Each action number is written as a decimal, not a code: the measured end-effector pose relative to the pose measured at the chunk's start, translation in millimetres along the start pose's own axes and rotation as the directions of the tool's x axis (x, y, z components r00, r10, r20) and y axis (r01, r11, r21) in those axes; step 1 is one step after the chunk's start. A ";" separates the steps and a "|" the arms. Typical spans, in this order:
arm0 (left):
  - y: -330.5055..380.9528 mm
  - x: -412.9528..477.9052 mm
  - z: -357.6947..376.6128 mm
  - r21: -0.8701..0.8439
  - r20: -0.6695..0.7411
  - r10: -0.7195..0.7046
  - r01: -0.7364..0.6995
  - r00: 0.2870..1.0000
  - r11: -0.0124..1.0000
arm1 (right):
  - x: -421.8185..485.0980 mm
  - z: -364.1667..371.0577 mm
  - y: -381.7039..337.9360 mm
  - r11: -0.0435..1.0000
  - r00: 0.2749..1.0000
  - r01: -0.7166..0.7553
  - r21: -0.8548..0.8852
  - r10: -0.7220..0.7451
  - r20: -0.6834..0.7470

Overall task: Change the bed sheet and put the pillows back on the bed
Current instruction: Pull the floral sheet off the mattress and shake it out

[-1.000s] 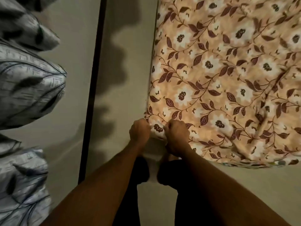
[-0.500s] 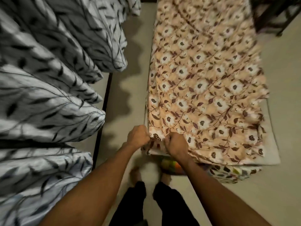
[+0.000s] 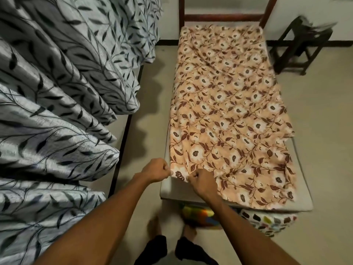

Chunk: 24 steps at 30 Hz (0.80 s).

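A peach bed sheet (image 3: 229,115) with white flowers and brown leaves lies wrinkled along a narrow mattress (image 3: 303,190). My left hand (image 3: 156,170) grips the sheet's near left corner. My right hand (image 3: 200,180) grips the near edge a little to the right. The mattress's bare near end and right strip show past the sheet. Several grey leaf-print pillows (image 3: 57,104) lean in a row on the left.
A dark wooden bed frame (image 3: 223,16) stands at the far end. A dark stool (image 3: 299,46) sits at the far right. Colourful cloth (image 3: 267,220) lies on the floor under the mattress's near end, by my bare feet (image 3: 154,226).
The view has lifted and widened from the corner to the whole bed. Both hands have kept their grip on the sheet's near edge, which now lies short of the mattress's near end.
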<state>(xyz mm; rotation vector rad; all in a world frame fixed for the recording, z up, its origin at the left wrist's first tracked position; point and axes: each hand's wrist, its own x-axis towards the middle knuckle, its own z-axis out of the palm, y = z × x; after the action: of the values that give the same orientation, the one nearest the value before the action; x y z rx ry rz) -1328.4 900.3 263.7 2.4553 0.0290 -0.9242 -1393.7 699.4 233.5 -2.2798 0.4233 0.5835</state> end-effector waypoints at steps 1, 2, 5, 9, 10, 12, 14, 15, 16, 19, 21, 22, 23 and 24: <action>7.6 1.1 -2.4 -0.015 -0.043 0.008 -0.008 0.999 1.000 | 4.5 -5.1 -1.2 1.000 1.000 -0.001 0.005 0.001 -0.014; 14.7 1.9 -4.3 -0.032 -0.084 0.013 -0.015 0.996 0.999 | 9.5 -10.2 -2.6 1.000 0.999 -0.009 0.000 0.009 -0.039; 30.3 3.1 -2.8 -0.082 -0.137 0.024 -0.035 0.990 0.996 | 24.0 -26.5 -4.1 1.000 0.994 -0.019 0.016 0.021 -0.106; 32.2 2.3 6.9 -0.073 -0.074 0.049 -0.054 0.996 0.996 | 43.2 -46.7 -4.4 0.997 0.987 -0.072 0.002 0.072 -0.143; 31.1 2.4 8.6 -0.072 -0.070 0.051 -0.056 0.996 0.996 | 49.1 -50.6 -3.0 0.996 0.985 -0.084 -0.016 0.081 -0.151; 24.8 3.5 10.8 -0.073 -0.078 0.034 -0.039 0.996 0.997 | 59.8 -57.4 -2.1 0.994 0.979 -0.105 -0.036 0.097 -0.179; 17.4 2.5 12.0 -0.064 -0.074 0.019 -0.024 0.997 0.998 | 66.9 -64.6 -2.2 0.992 0.971 -0.120 -0.034 0.110 -0.211; 13.3 1.7 12.3 -0.055 -0.067 0.010 -0.013 0.998 0.998 | 69.5 -67.8 -2.4 0.992 0.967 -0.126 -0.019 0.119 -0.226; 9.7 0.1 12.9 -0.049 -0.060 0.001 -0.004 0.998 0.999 | 70.4 -71.3 -2.2 0.990 0.960 -0.141 0.003 0.137 -0.246; -3.1 -2.7 14.2 -0.026 -0.048 -0.033 0.031 0.998 0.999 | 76.8 -73.0 5.9 0.988 0.957 -0.138 0.073 0.152 -0.248; -10.3 -4.0 13.8 -0.003 -0.037 -0.051 0.051 0.998 0.999 | 79.7 -68.6 11.5 0.990 0.965 -0.101 0.101 0.122 -0.232; -12.6 -4.5 13.9 0.010 -0.030 -0.052 0.053 0.998 0.999 | 79.3 -65.9 13.8 0.994 0.973 -0.081 0.076 0.095 -0.212; -14.3 -5.2 13.3 0.028 -0.026 -0.057 0.057 0.998 0.998 | 79.6 -60.8 17.0 0.997 0.979 -0.059 0.044 0.066 -0.192; -14.9 -5.7 12.7 0.047 -0.026 -0.051 0.052 0.998 0.998 | 79.0 -55.6 20.3 0.999 0.983 -0.036 0.008 0.037 -0.180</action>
<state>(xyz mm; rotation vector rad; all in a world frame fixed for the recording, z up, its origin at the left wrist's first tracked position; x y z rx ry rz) -1343.3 908.1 252.4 2.5208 0.0800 -0.9265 -1320.7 635.4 215.4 -2.3337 0.5543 0.3950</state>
